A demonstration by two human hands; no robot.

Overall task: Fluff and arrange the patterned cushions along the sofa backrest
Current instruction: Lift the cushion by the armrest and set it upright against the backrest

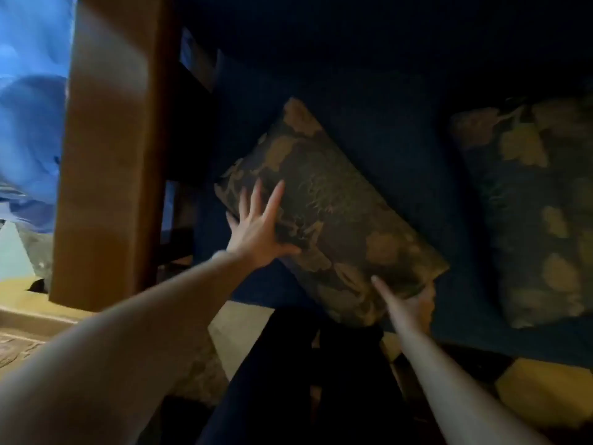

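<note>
A dark cushion with gold leaf patterns (333,207) lies tilted on the dark blue sofa (391,130), near its left end. My left hand (260,226) rests flat on the cushion's left side, fingers spread. My right hand (407,303) grips the cushion's lower right corner, thumb on top and fingers underneath. A second patterned cushion (539,203) leans against the backrest at the right, untouched.
A wide wooden armrest (109,149) stands at the sofa's left end. A blue curtain (29,107) hangs beyond it. My dark-trousered legs (288,374) are at the seat's front edge, over a patterned rug (205,364) and yellowish floor (542,393).
</note>
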